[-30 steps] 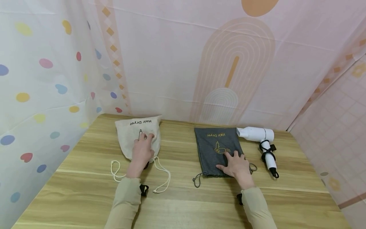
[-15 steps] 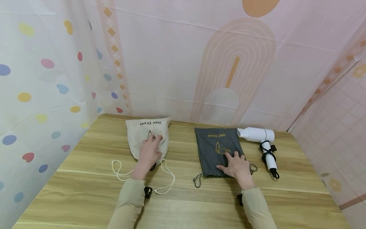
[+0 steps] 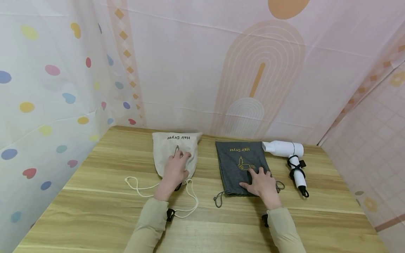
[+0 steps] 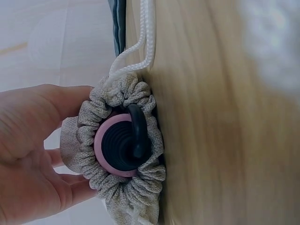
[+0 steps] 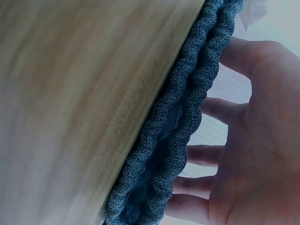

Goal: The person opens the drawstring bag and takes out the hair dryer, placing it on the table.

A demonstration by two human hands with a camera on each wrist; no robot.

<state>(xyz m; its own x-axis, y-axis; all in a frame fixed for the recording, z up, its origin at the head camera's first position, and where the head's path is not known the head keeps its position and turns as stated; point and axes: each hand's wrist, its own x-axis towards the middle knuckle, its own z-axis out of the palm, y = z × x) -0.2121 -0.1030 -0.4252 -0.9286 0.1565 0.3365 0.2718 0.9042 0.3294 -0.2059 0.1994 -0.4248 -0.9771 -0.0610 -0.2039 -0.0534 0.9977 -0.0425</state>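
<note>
"The pale bag (image 3: 162, 154) has slid right across the table (image 3: 202, 228) with the left hand (image 3: 174, 172), toward the dark bag (image 3: 229, 168)."

"Gripping it?"

"Can't tell; fingers bent over it."

"Right hand (image 3: 262, 182)?"

"Spread on the dark bag, by the dryer (image 3: 283, 149)."

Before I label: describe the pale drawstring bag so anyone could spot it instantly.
On the wooden table, look left of the dark grey bag. The pale bag lies there under the person's left hand, pale cords trailing from its mouth. Black lettering sets it apart from the grey one's yellow print.
</note>
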